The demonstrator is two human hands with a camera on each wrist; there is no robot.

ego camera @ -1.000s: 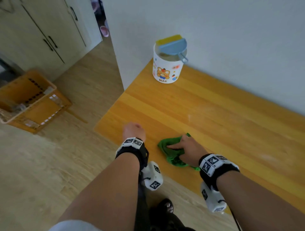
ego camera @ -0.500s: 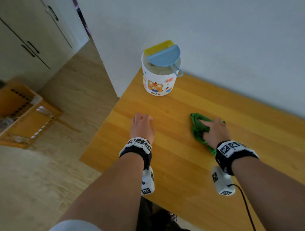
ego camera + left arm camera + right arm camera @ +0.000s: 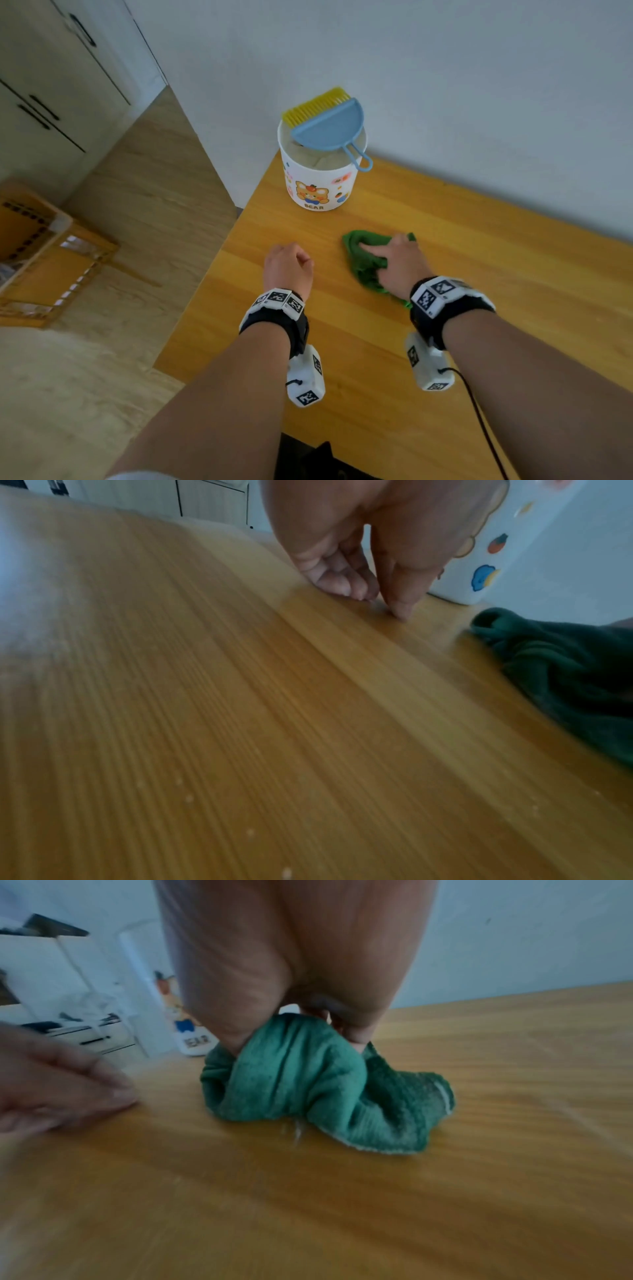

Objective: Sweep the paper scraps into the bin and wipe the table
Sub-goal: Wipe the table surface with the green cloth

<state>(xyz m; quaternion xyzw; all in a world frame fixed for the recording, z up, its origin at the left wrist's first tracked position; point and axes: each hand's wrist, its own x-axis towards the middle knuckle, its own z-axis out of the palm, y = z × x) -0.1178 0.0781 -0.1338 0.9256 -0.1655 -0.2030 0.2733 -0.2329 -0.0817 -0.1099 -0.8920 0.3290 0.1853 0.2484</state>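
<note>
A white bear-print bin (image 3: 320, 185) stands at the table's far left corner, with a blue dustpan (image 3: 329, 128) and a yellow brush (image 3: 313, 104) lying across its rim. My right hand (image 3: 400, 263) grips a bunched green cloth (image 3: 363, 263) and presses it onto the wooden table (image 3: 496, 291), a little in front of the bin. The right wrist view shows the cloth (image 3: 308, 1080) gathered under the hand. My left hand (image 3: 287, 267) rests beside it, empty, its loosely bent fingertips (image 3: 399, 610) touching the wood. A few tiny pale crumbs (image 3: 188, 798) lie on the table.
The table's left edge (image 3: 219, 274) drops to a wood floor. There a wooden crate (image 3: 51, 260) sits, with pale cabinets (image 3: 51, 102) behind it. A wall runs right behind the table. A black cable (image 3: 479, 421) hangs from my right wrist camera.
My right hand has pushed the cloth from the front edge toward the bin. My left hand moved farther onto the table, its flat fingers now bent.
</note>
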